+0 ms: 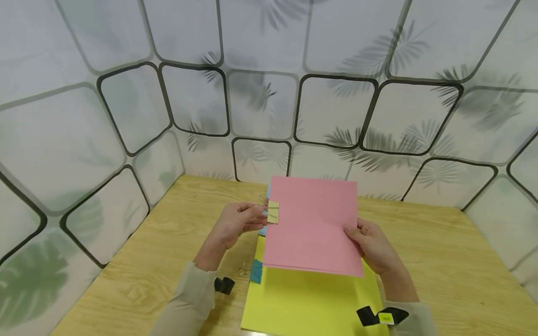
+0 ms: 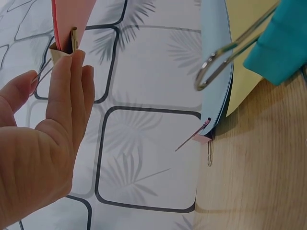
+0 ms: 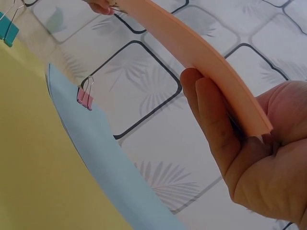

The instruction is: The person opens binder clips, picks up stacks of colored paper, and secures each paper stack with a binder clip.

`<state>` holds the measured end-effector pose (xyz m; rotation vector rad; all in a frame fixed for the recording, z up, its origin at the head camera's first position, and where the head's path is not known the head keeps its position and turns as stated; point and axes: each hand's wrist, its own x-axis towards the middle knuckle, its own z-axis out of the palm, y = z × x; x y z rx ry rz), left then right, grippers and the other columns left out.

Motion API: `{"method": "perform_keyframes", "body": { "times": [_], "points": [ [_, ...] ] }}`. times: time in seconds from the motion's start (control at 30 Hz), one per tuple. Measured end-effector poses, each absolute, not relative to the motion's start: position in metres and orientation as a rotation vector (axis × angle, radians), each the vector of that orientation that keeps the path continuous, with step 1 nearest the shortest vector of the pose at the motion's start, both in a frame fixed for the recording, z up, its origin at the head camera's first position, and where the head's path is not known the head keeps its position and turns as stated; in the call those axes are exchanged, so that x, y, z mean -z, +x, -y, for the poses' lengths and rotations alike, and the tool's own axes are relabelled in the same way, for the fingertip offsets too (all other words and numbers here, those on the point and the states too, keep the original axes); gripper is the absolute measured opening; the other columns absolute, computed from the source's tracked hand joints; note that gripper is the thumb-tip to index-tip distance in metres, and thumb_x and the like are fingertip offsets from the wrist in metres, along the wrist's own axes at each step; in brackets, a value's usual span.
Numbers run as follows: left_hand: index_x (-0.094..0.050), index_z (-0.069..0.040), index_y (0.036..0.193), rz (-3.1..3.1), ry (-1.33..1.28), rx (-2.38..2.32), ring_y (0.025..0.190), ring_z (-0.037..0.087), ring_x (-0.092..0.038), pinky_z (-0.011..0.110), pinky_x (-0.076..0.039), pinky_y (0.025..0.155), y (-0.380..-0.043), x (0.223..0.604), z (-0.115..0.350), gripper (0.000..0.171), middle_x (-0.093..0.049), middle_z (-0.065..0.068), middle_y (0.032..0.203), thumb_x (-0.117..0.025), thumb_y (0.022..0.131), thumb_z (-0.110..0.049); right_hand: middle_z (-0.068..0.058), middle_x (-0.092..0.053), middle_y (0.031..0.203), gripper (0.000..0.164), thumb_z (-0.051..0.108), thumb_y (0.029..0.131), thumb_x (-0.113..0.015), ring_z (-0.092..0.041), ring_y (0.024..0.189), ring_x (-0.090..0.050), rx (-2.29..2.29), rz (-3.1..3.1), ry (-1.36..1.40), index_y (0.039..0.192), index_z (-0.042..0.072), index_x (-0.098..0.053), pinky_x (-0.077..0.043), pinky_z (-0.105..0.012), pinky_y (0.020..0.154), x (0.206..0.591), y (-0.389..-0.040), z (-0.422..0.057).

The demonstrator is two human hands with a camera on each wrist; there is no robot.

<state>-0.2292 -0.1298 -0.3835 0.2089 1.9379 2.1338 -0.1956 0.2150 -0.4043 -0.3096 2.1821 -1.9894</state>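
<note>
A stack of pink sheets (image 1: 315, 224) is held up over the table, with a pale yellow binder clip (image 1: 273, 212) on its left edge. My left hand (image 1: 233, 224) pinches this clip at its wire handle; in the left wrist view the thumb (image 2: 21, 93) touches the wire while the fingers lie nearly straight against the clip. On the right edge, my right hand (image 1: 374, 247) grips the pink sheets, thumb on top and fingers underneath, as the right wrist view shows.
Yellow paper (image 1: 311, 298) with a teal binder clip (image 1: 256, 271) lies below on the wooden table (image 1: 168, 252). Behind it are light blue sheets (image 3: 96, 139) bearing a pink binder clip (image 3: 85, 97). Patterned fabric walls (image 1: 260, 107) surround the table's back and sides.
</note>
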Motion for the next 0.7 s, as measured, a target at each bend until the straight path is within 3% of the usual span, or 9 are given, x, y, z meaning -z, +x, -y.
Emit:
{"method": "perform_keyframes", "body": {
  "times": [0.7],
  "points": [
    [-0.052, 0.01, 0.132, -1.928, 0.18, -2.119, 0.096, 0.02, -0.069, 0.032, -0.057, 0.086, -0.2317, 0.3877, 0.1285, 0.043, -0.063, 0.024, 0.119, -0.059, 0.101, -0.019, -0.001, -0.068, 0.094, 0.05, 0.023, 0.108, -0.044, -0.012, 0.077, -0.067, 1.953, -2.235, -0.339, 0.135, -0.018, -0.041, -0.057, -0.029, 0.067, 0.4036, -0.1963, -0.217]
  ]
}}
